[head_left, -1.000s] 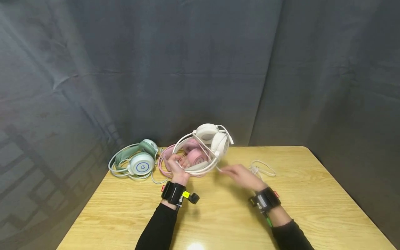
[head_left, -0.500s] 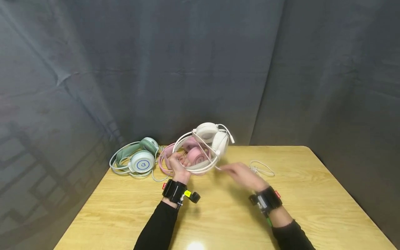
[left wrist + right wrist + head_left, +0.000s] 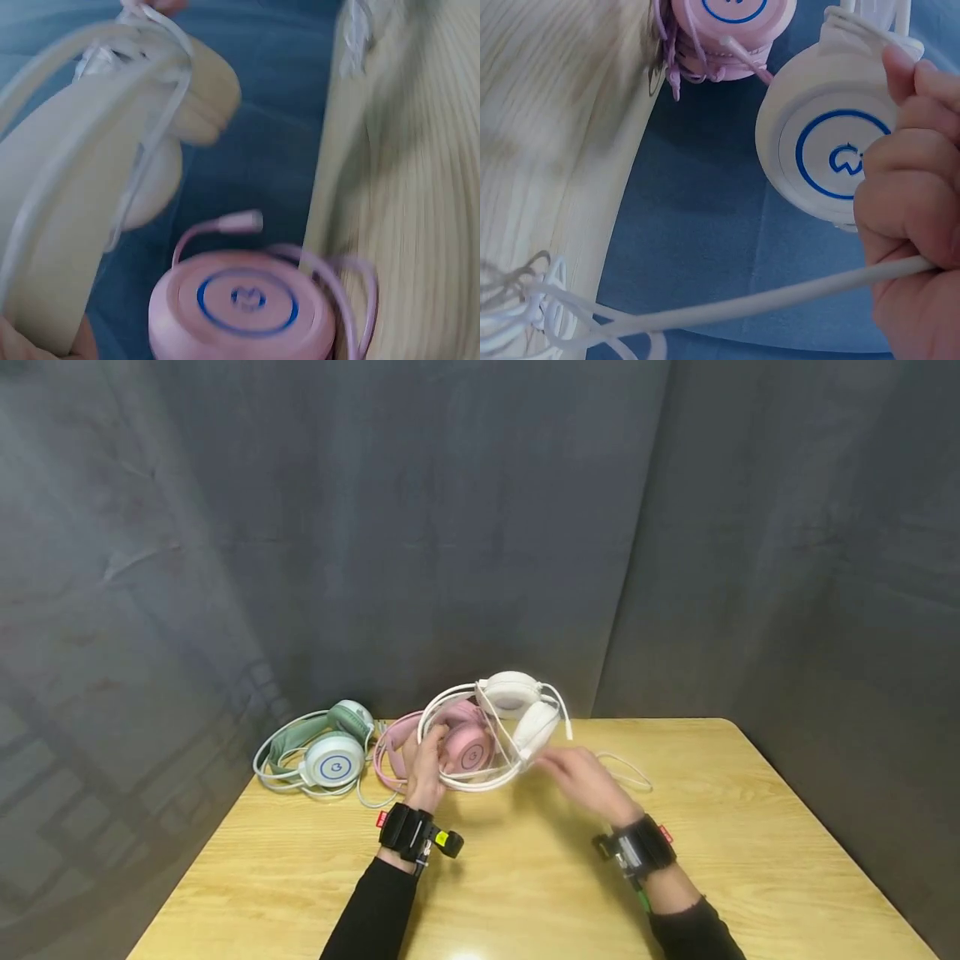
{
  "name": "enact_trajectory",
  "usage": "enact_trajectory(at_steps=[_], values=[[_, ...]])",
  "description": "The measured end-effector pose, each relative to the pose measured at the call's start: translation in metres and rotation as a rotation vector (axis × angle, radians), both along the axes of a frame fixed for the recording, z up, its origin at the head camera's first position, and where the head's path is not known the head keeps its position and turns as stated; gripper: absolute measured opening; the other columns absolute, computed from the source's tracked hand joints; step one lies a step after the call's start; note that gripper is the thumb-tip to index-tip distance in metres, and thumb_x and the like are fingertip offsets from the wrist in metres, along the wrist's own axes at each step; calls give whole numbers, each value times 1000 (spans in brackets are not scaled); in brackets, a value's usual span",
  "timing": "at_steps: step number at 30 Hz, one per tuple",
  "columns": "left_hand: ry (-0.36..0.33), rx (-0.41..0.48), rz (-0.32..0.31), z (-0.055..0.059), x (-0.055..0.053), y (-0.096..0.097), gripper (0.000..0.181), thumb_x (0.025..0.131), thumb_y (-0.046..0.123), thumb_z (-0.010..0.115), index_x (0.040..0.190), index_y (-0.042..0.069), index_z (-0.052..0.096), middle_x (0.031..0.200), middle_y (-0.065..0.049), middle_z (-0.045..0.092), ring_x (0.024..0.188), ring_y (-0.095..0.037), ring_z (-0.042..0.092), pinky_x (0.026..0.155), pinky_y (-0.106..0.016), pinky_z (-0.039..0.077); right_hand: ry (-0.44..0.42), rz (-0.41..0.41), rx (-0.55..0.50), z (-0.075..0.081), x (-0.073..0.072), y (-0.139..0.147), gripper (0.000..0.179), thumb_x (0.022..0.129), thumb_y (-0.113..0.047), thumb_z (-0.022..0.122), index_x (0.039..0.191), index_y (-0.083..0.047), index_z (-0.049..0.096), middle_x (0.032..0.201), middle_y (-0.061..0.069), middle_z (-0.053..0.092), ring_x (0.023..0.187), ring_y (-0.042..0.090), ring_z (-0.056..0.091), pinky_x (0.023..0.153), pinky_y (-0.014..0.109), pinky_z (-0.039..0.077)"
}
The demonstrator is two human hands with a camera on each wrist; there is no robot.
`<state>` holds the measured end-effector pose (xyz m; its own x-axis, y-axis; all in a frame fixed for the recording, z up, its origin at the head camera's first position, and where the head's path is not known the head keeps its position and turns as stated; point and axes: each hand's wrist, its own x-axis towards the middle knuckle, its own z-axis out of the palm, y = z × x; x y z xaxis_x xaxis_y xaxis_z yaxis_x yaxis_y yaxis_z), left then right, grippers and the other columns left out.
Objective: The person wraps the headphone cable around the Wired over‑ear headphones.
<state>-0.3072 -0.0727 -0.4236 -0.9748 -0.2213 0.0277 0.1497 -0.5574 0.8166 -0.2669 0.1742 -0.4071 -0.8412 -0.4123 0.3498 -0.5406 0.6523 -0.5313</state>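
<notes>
A white headset [image 3: 536, 727] is held up off the table by my left hand [image 3: 426, 768], which grips its headband. The headset's cable [image 3: 757, 304] runs through my right hand [image 3: 588, 783]. In the right wrist view those fingers are curled round it, close beside a white ear cup [image 3: 829, 142] with a blue ring logo. A thin stretch of cable crosses between the two sides of the headband. From my right hand the cable leads to a bundled coil [image 3: 529, 315] on the table. Part of my left hand is hidden behind the headset.
Behind the white headset a pink headset [image 3: 468, 747] lies on the table, partly covered in the head view. A green and white headset [image 3: 330, 760] lies to its left. The wooden table [image 3: 525, 893] ends at a dark grey curtain [image 3: 450, 543].
The white headset has tilted and shifted slightly right in my left hand. My right hand has come closer, up to its lower ear cup. The other headsets stay put.
</notes>
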Motion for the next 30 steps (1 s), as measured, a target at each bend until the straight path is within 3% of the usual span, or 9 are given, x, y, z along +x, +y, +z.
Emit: enact_trajectory(at_steps=[4, 9, 14, 21, 25, 30], values=[[30, -58, 20, -2, -3, -3, 23, 80, -3, 46, 66, 15, 40, 50, 8, 32, 39, -7, 29, 39, -22, 28, 35, -2, -13, 0, 0, -1, 21, 101, -22, 54, 118, -22, 67, 111, 1, 73, 90, 9, 69, 88, 35, 56], [24, -98, -3, -3, -5, -10, 16, 75, -4, 39, 72, 12, 38, 49, 6, 34, 37, -10, 35, 36, -25, 35, 76, 6, 16, 3, 2, -3, 16, 97, -26, 59, 109, -24, 70, 102, -2, 74, 79, 5, 66, 79, 28, 56], [26, -129, -8, -6, -3, -16, 23, 78, -4, 38, 63, 14, 35, 43, 8, 30, 35, -8, 28, 35, -25, 28, 80, 15, 70, 5, 7, -5, 12, 92, -31, 66, 101, -26, 73, 94, -8, 74, 79, 4, 66, 73, 23, 54], [68, -66, 162, -3, -2, -11, 22, 74, -4, 40, 61, 14, 41, 40, 9, 31, 33, -7, 27, 34, -24, 26, -26, -13, 59, 13, 13, -1, 15, 97, -25, 60, 105, -17, 70, 75, -10, 61, 58, 6, 51, 54, 23, 47], [41, -65, 257, -4, -2, -9, 13, 74, -3, 42, 72, 10, 45, 43, 7, 33, 33, -8, 28, 33, -24, 27, 6, -13, 93, 18, 11, -1, 16, 97, -26, 60, 104, -17, 70, 72, -11, 59, 55, 4, 48, 53, 23, 45], [-1, -291, 364, -4, 4, -5, 9, 75, 1, 51, 75, 11, 51, 52, 7, 38, 44, -9, 37, 45, -24, 35, 139, -5, 165, 29, 5, -7, 19, 95, -31, 62, 105, -19, 73, 81, -9, 68, 59, -1, 50, 59, 21, 46]])
